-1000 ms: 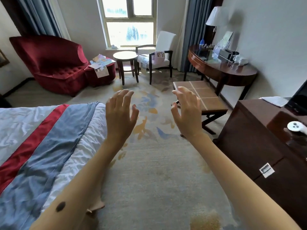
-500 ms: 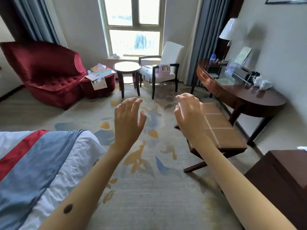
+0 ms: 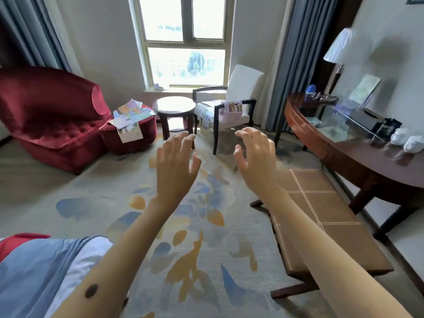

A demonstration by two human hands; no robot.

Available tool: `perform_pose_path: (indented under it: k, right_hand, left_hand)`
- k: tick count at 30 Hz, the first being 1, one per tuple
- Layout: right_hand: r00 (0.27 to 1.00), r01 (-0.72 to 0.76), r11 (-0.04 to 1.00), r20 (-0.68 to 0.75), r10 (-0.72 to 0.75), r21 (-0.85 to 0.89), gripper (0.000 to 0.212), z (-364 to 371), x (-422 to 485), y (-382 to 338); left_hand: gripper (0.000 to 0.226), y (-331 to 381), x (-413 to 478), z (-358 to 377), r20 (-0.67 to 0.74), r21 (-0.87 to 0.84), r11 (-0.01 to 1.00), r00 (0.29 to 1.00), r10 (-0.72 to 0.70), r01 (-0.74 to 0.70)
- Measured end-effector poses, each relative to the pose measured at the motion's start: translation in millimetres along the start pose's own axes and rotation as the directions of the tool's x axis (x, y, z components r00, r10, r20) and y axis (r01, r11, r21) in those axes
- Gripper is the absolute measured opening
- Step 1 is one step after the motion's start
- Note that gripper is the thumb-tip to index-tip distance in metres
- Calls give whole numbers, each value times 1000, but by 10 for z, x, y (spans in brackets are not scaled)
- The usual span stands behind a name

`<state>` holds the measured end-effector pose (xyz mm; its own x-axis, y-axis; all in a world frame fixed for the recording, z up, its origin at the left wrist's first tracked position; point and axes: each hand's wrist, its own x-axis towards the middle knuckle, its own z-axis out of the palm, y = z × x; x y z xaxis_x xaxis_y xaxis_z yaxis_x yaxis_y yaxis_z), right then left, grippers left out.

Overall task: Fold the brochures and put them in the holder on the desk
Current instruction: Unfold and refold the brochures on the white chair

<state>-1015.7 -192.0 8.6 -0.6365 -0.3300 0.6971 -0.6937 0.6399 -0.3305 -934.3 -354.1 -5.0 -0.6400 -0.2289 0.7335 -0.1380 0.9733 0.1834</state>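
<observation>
Head camera gives me one room, and I count from the big things down. I see one bed corner at lower left, one red armchair, one curved wooden desk along the right wall, and one padded bench in front of it. Then come one white chair, one red footstool, one round table, and one lamp.

On the desk stands one clear holder with a black box just beside it, and two white cups are near the desk's right end. The brochures lie in two groups: a loose pile on the footstool and some more on the seat of the white chair. I cannot count the single sheets.

Both groups are well apart from the fingers. The pile on the footstool is beyond the left hand and to its left, and the sheets on the chair show between the two hands, farther into the room. The holder is far to the right of the right hand.

Both hands are raised in the air over the carpet, backs toward me, with the fingers spread and only lightly bent. They hold nothing and touch nothing.
</observation>
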Motion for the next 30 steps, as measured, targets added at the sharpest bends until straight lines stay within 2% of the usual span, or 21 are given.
perform_pose_path:
  k: [12,18,30]
  right_hand:
    - [997,-73,997,26,73,7,29,1420,1631,742]
    - [999,-37,999,33,37,-11,30,2142,2525,1409]
    - [997,-16,999,82,18,-28,31,3284,4230,2595]
  left_hand:
    - [34,-659,1709,1608,52,-11,999,998,31,-30]
    - [32,-814,2466,2579,57,-11,998,996,67,-66]
    - [35,-1009,4168,4170,75,-12,1000,997,0,1]
